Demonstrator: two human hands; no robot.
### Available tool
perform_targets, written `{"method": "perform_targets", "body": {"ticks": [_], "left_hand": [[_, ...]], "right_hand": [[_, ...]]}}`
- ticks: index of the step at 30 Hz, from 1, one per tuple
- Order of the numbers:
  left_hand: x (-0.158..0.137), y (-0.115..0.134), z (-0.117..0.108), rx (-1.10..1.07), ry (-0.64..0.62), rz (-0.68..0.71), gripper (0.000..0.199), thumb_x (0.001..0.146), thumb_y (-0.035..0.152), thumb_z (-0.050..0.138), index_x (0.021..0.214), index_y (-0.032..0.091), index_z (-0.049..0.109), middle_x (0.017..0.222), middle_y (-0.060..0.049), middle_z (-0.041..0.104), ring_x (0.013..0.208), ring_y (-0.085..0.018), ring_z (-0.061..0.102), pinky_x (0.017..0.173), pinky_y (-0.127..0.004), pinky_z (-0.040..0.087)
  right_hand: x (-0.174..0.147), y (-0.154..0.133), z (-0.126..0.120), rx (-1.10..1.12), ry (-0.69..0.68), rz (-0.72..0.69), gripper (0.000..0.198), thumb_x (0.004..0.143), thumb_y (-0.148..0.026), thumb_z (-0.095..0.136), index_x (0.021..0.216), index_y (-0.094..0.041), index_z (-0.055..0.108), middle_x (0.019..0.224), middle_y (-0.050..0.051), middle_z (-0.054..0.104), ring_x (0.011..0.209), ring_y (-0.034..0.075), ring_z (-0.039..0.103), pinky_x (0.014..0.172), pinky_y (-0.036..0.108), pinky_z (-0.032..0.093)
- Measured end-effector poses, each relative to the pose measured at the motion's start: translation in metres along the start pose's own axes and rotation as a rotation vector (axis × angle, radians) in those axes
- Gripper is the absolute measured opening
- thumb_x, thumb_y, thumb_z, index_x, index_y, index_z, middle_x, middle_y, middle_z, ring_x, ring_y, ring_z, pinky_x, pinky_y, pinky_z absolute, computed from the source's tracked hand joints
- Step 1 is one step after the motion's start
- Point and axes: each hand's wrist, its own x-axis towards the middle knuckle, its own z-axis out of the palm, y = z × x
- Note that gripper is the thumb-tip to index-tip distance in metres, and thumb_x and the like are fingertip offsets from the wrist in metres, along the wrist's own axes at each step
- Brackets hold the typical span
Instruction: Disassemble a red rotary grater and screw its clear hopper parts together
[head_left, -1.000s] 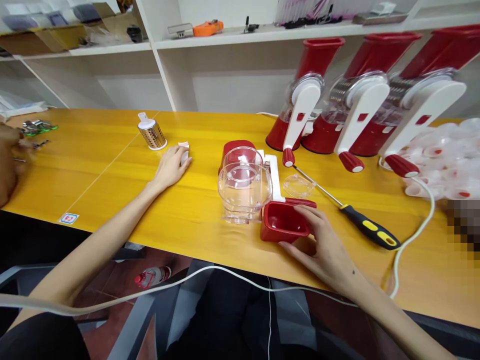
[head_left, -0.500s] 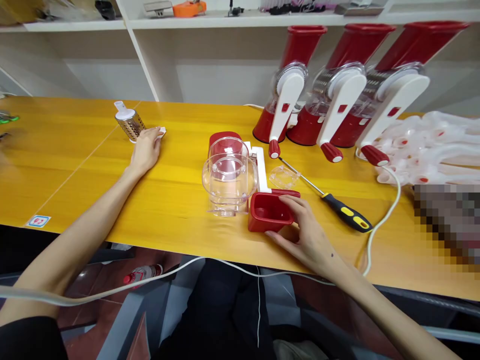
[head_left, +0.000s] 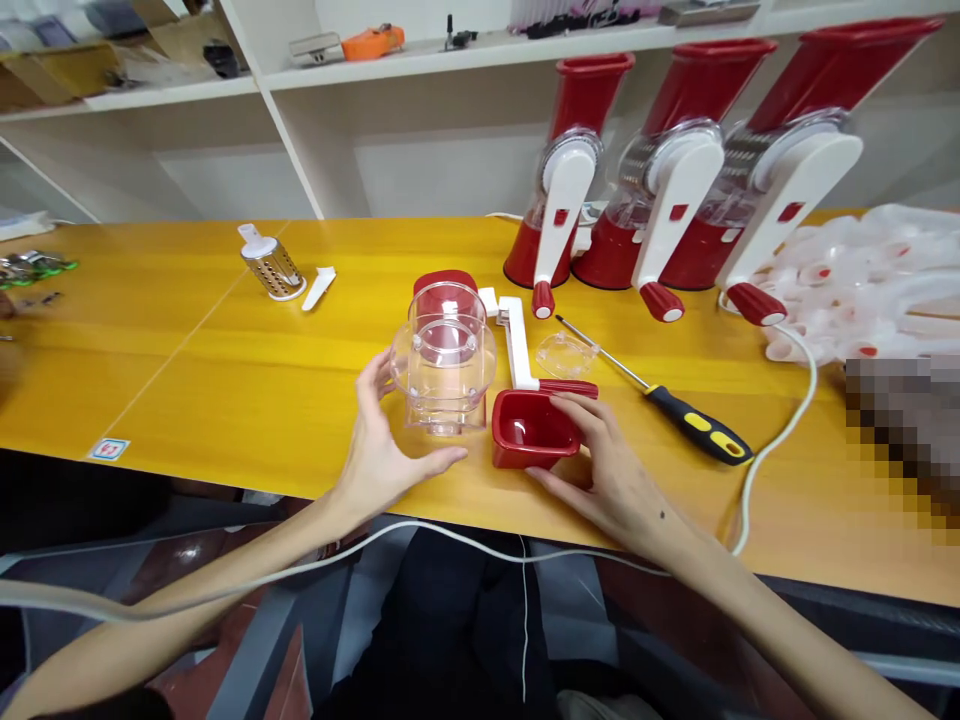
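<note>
My right hand (head_left: pixel 607 465) grips the right side of a red hollow food pusher (head_left: pixel 517 450), its open end up on the table. My left hand (head_left: pixel 386 440) is spread, thumb and fingers apart, at the left side of a clear plastic grater body (head_left: pixel 448 375); its fingertips reach partly behind it, and I cannot tell if they touch. A red part (head_left: pixel 446 280) shows behind the clear body. Beside it lies a white crank handle (head_left: pixel 517 345) with a red grip. Farther left are a metal grater drum (head_left: pixel 274 267) and a small white plastic piece (head_left: pixel 320 288).
Three assembled red-and-white rotary graters (head_left: pixel 566 190) stand at the back right. A screwdriver (head_left: pixel 694 422) and a clear oval part (head_left: pixel 566 355) lie before them. White plastic parts (head_left: pixel 832 290) are heaped at the right. A white cable (head_left: pixel 795 420) runs over the table edge.
My left hand has left the small white piece near the drum and moved right to the clear grater body. My right hand stays on the red food pusher, which has tilted slightly.
</note>
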Motion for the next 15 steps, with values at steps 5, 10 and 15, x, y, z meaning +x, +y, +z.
{"method": "perform_targets", "body": {"ticks": [5, 10, 15], "left_hand": [[0.013, 0.018, 0.027, 0.069, 0.167, -0.027, 0.117, 0.059, 0.060, 0.091, 0.150, 0.029, 0.026, 0.150, -0.018, 0.045, 0.141, -0.039, 0.048, 0.115, -0.062, 0.044], [0.006, 0.017, 0.027, 0.132, 0.193, -0.006, 0.099, 0.070, 0.050, 0.087, 0.148, 0.029, 0.028, 0.147, -0.016, 0.049, 0.135, -0.034, 0.055, 0.111, -0.058, 0.049], [0.002, 0.028, 0.026, 0.211, 0.204, 0.040, 0.108, 0.069, 0.061, 0.084, 0.152, 0.030, 0.022, 0.154, -0.018, 0.041, 0.144, -0.037, 0.046, 0.114, -0.061, 0.048]], "right_hand": [[0.000, 0.000, 0.002, 0.013, 0.030, -0.028, 0.069, 0.084, -0.046, 0.061, 0.140, -0.012, 0.040, 0.131, 0.012, 0.054, 0.123, 0.008, 0.058, 0.098, 0.025, 0.064], [0.001, 0.000, 0.001, 0.019, 0.062, -0.047, 0.069, 0.083, -0.046, 0.062, 0.139, -0.011, 0.041, 0.131, 0.012, 0.054, 0.123, 0.009, 0.058, 0.097, 0.026, 0.063], [0.000, 0.000, 0.003, 0.024, 0.077, -0.056, 0.070, 0.083, -0.044, 0.063, 0.141, -0.012, 0.040, 0.130, 0.012, 0.054, 0.123, 0.008, 0.058, 0.098, 0.022, 0.062]]}}
